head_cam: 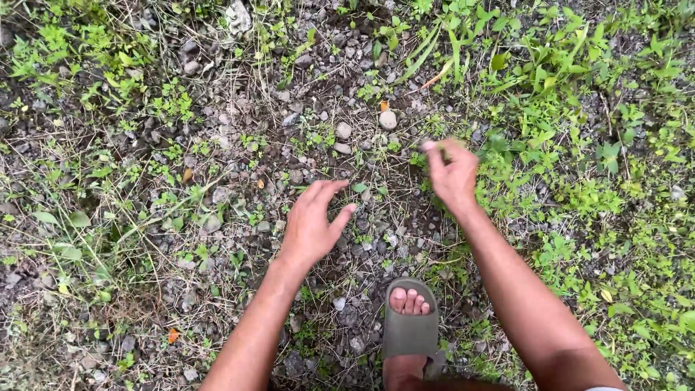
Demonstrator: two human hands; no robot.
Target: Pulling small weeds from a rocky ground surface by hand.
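My left hand (313, 221) hovers palm down over stony ground with its fingers spread and nothing in it. My right hand (452, 172) is higher and to the right, blurred by motion, with the fingers pinched together near a small green weed (434, 147); whether it grips the plant I cannot tell. Both bare forearms reach in from the bottom edge. My foot in an olive green slide sandal (410, 329) stands between the arms at the bottom centre.
The ground is dark soil with several pale pebbles (387, 119), dry grass stalks and small weeds. Denser leafy green plants (579, 87) cover the right side. A patch of low grass (79, 87) grows at the upper left.
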